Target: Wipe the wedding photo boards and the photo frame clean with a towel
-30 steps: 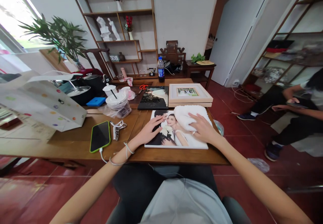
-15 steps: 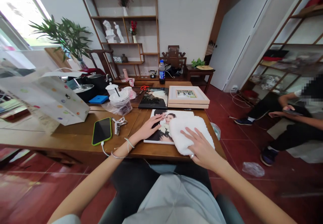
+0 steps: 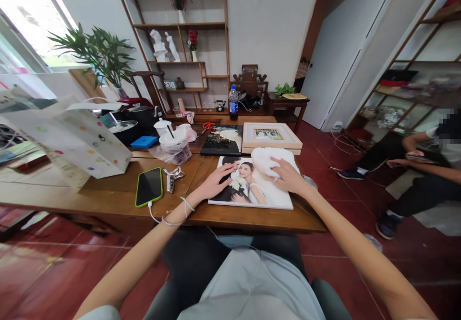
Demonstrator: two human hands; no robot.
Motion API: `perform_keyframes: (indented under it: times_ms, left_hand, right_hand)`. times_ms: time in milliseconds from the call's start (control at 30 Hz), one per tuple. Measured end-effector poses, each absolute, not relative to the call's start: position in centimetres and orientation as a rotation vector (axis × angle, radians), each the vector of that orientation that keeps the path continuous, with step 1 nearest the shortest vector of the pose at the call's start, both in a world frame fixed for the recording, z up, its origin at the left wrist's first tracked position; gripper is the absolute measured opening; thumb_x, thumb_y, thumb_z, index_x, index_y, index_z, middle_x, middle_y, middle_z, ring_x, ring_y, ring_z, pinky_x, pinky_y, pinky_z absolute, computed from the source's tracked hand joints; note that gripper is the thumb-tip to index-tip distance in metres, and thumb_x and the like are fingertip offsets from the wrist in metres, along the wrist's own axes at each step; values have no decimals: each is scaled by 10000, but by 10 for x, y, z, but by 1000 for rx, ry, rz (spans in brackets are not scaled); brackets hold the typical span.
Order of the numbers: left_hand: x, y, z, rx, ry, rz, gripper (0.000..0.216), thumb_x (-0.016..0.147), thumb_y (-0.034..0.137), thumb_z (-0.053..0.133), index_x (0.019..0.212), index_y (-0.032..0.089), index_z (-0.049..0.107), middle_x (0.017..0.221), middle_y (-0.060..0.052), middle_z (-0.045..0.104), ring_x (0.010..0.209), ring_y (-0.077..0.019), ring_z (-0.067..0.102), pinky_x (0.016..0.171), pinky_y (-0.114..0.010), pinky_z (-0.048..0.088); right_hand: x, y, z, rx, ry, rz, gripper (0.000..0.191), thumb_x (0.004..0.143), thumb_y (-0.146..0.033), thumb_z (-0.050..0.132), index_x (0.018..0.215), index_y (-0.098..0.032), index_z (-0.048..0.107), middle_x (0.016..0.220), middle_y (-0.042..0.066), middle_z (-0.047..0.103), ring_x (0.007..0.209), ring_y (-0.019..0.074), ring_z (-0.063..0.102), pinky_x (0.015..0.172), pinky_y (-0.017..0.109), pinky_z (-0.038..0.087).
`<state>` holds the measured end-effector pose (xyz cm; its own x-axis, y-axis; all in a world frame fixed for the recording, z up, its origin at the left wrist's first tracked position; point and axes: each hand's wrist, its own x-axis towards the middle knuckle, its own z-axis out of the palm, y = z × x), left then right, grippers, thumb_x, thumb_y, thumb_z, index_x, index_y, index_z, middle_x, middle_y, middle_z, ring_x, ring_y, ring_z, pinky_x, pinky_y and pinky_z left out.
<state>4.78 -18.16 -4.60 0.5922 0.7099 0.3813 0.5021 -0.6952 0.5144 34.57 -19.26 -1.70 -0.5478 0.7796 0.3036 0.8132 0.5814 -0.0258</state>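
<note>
A photo panel (image 3: 257, 196) with a printed couple lies flat on the wooden table in front of me. My left hand (image 3: 215, 181) rests on its left part, fingers extended and apart. On the panel's upper right is a bunched, fluffy white cloth (image 3: 264, 160). My right hand (image 3: 288, 173) has hold of the cloth's right side, its fingers over it and the thumb low against it. The cloth hides the upper right corner of the panel.
Behind the panel lie a dark photo panel (image 3: 220, 140) and pale picture frames (image 3: 272, 146). A charging phone (image 3: 149, 187), a silver foil piece (image 3: 173, 178), a bagged cup (image 3: 175, 144), a blue box (image 3: 144, 141) and a paper bag (image 3: 104, 152) stand leftward. A person sits at right.
My right hand has moved the white cloth up and away from me, toward the panel's far edge. The panel's lower right part is now uncovered. My left hand stays in place on the panel.
</note>
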Motion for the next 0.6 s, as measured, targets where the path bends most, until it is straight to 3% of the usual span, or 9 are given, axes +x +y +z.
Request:
perform_keyframes:
  times_ms: [233,467,600]
  left_hand:
    - [47,-179,-49,2463,979,829,443,888,358,420,1314,238,422,1395,-57,403,1303,-207,335,1090,-425,248]
    - [47,-177,-52,2448,975,839,448,886,353,425,1315,227,420,1399,-63,398,1310,-210,320,1096,-435,236]
    - [47,-179,-49,2448,971,842,446,887,347,423,1318,230,417,1401,-59,396,1310,-207,321,1097,-429,237]
  right_hand:
    - [321,-212,-12,-1290,-2626,-174,390,687,-110,491,1048,-139,638,1353,155,424,1291,313,286,1026,538,208]
    - [290,-296,-10,-1128,-2757,-68,287,670,-148,552,927,-160,680,1415,129,341,1335,325,159,1067,541,109]
    - [291,-313,-9,-1123,-2731,-2,267,642,-135,545,867,-174,684,1419,96,344,1335,298,179,1080,494,147]
